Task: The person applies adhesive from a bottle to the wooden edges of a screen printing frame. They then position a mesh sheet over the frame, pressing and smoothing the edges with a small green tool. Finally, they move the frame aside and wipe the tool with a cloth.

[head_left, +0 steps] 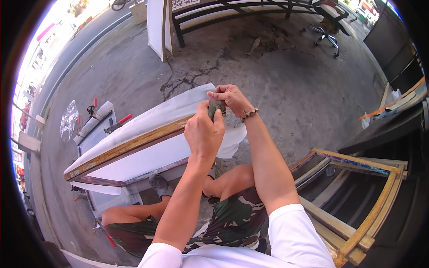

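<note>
Grey concrete floor (286,89), cracked and stained in places, spreads out beneath everything, with a strip of road along the far left. Both hands meet at one corner of a wooden frame (134,145) that lies aslant over the person's legs, with a white sheet (147,121) along its far side. The left hand (204,131) is partly closed, thumb and forefinger around a small dark green object (216,112) at that corner; its kind cannot be told. The right hand (230,98), a beaded bracelet (249,114) at its wrist, has thumb and fingertips drawn together on the sheet's edge, just beside the left. Below are camouflage shorts (237,219) and a grey shoe (158,183). Left of the frame lie a white roll (94,119), a red handle (125,119) and crumpled clear plastic (69,119). More wooden frames (377,214) are stacked on the right. Farther off stand white panels (156,29), a dark metal rack (219,8) and a wheeled chair base (327,39).
</note>
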A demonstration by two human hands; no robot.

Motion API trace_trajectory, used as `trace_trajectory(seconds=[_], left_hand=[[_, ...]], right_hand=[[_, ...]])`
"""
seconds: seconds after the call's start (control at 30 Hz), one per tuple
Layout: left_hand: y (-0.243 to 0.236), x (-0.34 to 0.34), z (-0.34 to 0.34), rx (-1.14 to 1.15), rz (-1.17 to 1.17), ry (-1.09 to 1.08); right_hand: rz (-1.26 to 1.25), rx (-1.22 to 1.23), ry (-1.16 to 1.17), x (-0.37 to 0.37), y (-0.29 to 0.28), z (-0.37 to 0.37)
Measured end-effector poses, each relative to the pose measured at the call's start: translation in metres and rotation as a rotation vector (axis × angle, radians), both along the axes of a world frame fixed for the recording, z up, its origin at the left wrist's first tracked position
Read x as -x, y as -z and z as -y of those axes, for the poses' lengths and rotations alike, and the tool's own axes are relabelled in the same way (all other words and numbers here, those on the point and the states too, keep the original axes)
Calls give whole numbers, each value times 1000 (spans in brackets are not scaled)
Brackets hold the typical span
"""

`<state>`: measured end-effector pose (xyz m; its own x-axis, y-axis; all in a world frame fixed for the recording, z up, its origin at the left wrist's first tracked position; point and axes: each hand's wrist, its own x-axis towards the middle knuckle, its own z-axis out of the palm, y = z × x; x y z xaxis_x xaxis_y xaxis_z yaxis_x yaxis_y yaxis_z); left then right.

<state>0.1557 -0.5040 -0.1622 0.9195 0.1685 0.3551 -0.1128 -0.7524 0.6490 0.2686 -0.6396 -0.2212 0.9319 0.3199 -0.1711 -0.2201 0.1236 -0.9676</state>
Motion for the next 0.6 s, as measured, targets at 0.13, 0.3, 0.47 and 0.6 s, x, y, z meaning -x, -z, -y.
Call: trace_trajectory(seconds=[0.13,0.3,0.47,0.6], left_hand=[[1,-2,-2,110,-63,-113],[2,-2,10,-95,78,7],[0,4,8,84,-72,-99],[-1,7,5,-62,9,-101]], right_hand=[[8,-83,21,-3,4,-2],[-18,-89,1,-6,10,1],[-20,-182,-42,-8,14,2],[-15,-130,7,-8,14,0]])
